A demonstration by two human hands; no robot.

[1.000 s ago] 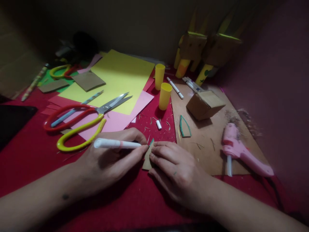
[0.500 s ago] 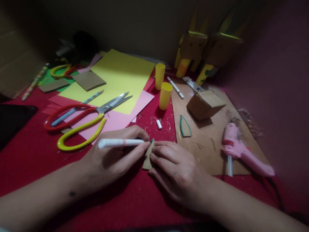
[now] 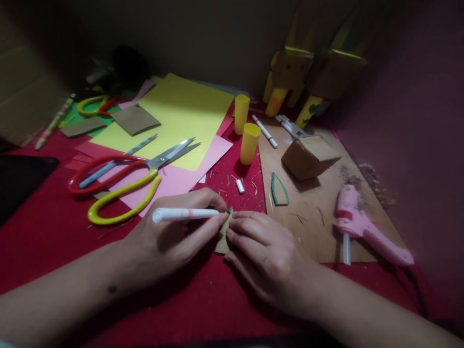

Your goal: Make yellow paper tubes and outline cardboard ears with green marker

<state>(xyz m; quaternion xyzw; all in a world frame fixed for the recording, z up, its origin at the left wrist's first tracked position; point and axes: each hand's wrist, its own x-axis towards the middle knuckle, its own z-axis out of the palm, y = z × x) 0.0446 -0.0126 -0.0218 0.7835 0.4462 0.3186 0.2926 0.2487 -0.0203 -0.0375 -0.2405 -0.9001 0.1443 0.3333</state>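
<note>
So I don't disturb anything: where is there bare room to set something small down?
Red surface shows bare between the left forearm and right forearm, and between the left forearm, scissors and black object. It's crowded around the small cardboard piece between left hand and right hand, the yellow paper and box.

The right hand [image 3: 277,263] covers one side of the small cardboard piece [image 3: 222,242]; I can't see its whole outline. Left of the left hand [image 3: 181,227], a black slab [image 3: 25,183] runs out of view; beyond the right hand, boxy figures [image 3: 294,65] fade into darkness at their tips.
</note>
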